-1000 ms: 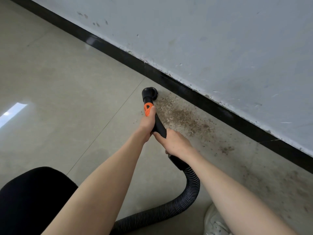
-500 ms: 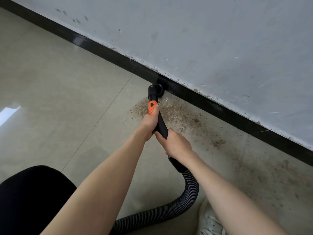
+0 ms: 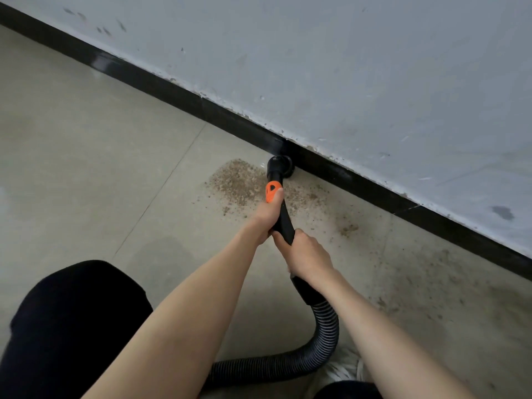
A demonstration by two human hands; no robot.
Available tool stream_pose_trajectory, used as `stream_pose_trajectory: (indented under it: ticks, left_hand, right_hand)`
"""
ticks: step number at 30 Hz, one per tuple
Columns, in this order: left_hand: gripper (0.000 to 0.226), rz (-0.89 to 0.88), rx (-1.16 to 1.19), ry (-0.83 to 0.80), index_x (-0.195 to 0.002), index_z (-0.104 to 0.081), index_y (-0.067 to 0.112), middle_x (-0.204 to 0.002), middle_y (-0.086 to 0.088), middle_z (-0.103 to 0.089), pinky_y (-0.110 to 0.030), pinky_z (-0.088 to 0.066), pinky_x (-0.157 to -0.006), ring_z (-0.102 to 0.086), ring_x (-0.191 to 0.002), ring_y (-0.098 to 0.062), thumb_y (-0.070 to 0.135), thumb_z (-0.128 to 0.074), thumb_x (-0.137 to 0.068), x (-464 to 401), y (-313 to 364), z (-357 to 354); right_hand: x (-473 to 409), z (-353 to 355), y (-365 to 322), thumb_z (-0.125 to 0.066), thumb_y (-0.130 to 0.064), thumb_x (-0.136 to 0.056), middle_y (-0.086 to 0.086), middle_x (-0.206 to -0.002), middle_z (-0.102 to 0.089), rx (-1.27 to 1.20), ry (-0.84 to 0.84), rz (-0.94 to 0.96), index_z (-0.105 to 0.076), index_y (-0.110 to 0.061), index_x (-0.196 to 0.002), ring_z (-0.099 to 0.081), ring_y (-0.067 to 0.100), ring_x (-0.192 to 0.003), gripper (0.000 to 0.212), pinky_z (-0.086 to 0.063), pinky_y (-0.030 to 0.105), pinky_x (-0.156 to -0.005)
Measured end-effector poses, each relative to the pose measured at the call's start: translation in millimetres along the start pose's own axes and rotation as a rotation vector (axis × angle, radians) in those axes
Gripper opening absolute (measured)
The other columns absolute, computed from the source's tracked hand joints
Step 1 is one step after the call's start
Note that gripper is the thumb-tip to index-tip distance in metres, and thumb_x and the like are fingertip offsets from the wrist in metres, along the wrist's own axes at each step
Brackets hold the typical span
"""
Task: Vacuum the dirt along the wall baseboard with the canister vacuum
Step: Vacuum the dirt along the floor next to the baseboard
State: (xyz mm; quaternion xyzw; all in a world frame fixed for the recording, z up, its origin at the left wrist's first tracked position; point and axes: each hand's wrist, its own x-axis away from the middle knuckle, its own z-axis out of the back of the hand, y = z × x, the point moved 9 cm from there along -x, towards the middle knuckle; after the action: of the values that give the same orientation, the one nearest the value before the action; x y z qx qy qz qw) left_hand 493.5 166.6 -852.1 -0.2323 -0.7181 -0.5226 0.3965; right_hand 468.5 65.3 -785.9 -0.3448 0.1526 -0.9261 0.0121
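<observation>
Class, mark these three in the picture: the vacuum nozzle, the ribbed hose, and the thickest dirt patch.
vacuum nozzle [image 3: 279, 165]: head view, on its round black head at the baseboard.
ribbed hose [image 3: 326, 335]: head view, on the bend below the handle.
dirt patch [image 3: 237, 182]: head view, on its dense middle.

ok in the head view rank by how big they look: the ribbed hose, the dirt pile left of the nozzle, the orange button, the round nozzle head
1. Ribbed black vacuum hose, though nearest the camera, which inflates it.
2. Brown dirt pile.
3. Round black nozzle head.
4. Orange plastic button, partly covered by the left thumb, so its full size is unsure.
</observation>
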Motion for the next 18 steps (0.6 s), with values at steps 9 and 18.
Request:
stream_pose_trajectory:
  ticks: [9,18]
  left_hand:
    - [0.056,0.042,-0.046,-0.068,-0.107,-0.052,0.001,-0.083,-0.009,-0.055,-0.032,-0.050,-0.066,-0.057,-0.074,-0.023,0.054,-0.047,-0.092,10,-6,-19]
    - [0.050,-0.069,0.003,0.016,-0.101,-0.053,0.005,-0.083,-0.007,-0.054,-0.033,-0.049,-0.072,-0.055,-0.076,-0.021,0.054,-0.047,-0.091,26,10,14]
  right_hand:
    - [11,5,16,-0.036,-0.063,-0.094,0.006,-0.086,-0.068,-0.026,0.033,-0.052,-0.051,-0.014,-0.099,-0.067,0.028,-0.078,0.052,-0.054,0.037,-0.073]
    - [22,5,-16,-0.034,-0.063,-0.095,0.005,-0.082,-0.066,0.029,0.048,0.040,-0.050,-0.014,-0.103,-0.066,0.027,-0.071,0.052,-0.054,0.037,-0.067]
